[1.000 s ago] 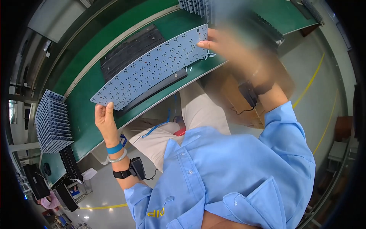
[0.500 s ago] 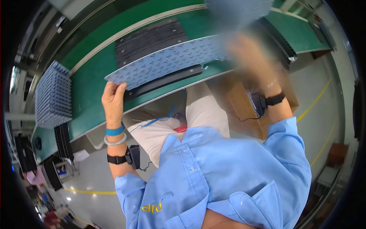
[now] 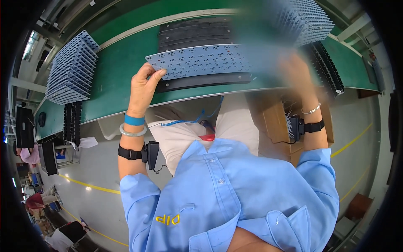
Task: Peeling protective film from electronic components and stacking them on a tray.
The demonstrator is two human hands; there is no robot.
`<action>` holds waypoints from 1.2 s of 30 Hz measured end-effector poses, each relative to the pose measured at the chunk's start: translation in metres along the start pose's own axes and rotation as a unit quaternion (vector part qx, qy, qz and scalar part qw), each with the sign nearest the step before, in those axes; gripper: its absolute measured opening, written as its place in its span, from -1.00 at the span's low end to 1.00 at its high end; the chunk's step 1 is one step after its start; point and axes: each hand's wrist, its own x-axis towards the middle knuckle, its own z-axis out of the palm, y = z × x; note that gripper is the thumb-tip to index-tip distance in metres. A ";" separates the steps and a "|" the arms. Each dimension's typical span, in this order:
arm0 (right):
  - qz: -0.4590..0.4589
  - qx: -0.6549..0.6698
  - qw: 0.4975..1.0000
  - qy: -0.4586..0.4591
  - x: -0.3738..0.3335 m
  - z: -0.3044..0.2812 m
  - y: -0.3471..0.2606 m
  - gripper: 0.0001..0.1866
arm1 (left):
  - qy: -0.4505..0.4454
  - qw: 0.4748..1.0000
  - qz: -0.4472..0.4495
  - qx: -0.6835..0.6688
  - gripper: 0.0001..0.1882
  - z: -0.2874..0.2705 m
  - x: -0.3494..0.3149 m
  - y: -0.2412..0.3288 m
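Observation:
A long pale-blue circuit board [image 3: 197, 61] with rows of small dark marks is tilted up above the green bench. My left hand [image 3: 145, 82] is closed on its lower left corner, thumb against fingers. Beyond the board's right part, which fades into a bluish smear, my right hand [image 3: 296, 71] is blurred by motion. Its fingers are smeared, so whether it grips the board cannot be made out. Below and behind the board lies a black slatted fixture [image 3: 195, 33], with a black bar [image 3: 205, 80] along its near side.
Racked pale-blue boards stand at the left [image 3: 72, 69] and the far right [image 3: 308, 21] of the green bench [image 3: 113, 84]. Black slotted racks sit below the left rack [image 3: 72, 122] and at the right [image 3: 327, 69]. A cardboard box [image 3: 275, 119] holding thin pale pieces is under the right edge.
The whole view has turned, so the bench appears shifted rightward. My left hand still grips the board's corner. My right hand is blurred in both frames, near the board's right side.

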 end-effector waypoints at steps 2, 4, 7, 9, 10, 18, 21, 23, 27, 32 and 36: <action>0.039 0.002 0.999 0.003 0.004 0.000 -0.009 -0.77 | -0.001 0.999 -0.026 -0.047 -0.81 0.005 0.005 -0.004; 0.113 0.011 0.993 0.007 0.010 0.003 -0.021 -0.74 | -0.015 0.996 -0.035 -0.079 -0.81 0.011 0.011 -0.003; 0.124 0.053 0.991 -0.013 0.020 0.004 -0.025 -0.69 | -0.011 0.992 -0.068 -0.105 -0.80 0.010 0.021 0.010; 0.127 0.038 0.991 -0.003 0.020 0.008 -0.040 -0.69 | -0.037 0.995 -0.063 -0.062 -0.80 0.009 0.031 -0.009; 0.124 0.030 0.992 -0.004 0.019 0.009 -0.049 -0.70 | -0.053 0.997 -0.062 -0.012 -0.80 0.007 0.034 -0.020; 0.235 0.059 0.969 -0.053 0.031 0.000 -0.044 -0.67 | -0.129 0.985 -0.115 0.025 -0.78 0.006 0.054 -0.021; 0.193 0.045 0.979 -0.038 0.045 -0.006 -0.029 -0.67 | -0.101 0.988 -0.119 -0.021 -0.81 0.004 0.055 -0.014; 0.127 0.022 0.992 -0.017 0.054 -0.006 -0.019 -0.68 | -0.044 0.984 -0.144 -0.095 -0.84 0.000 0.053 -0.007; 0.072 0.141 0.982 0.099 0.072 0.014 -0.042 -0.71 | 0.094 0.946 -0.055 -0.305 -0.88 -0.009 0.047 0.012; 0.113 0.064 0.988 -0.079 0.098 0.060 -0.057 -0.73 | 0.211 0.929 -0.033 -0.301 -0.86 -0.066 0.006 0.010; -0.058 -0.030 0.956 -0.286 0.106 0.151 -0.072 -0.77 | 0.277 0.906 -0.047 -0.317 -0.81 -0.076 -0.023 0.016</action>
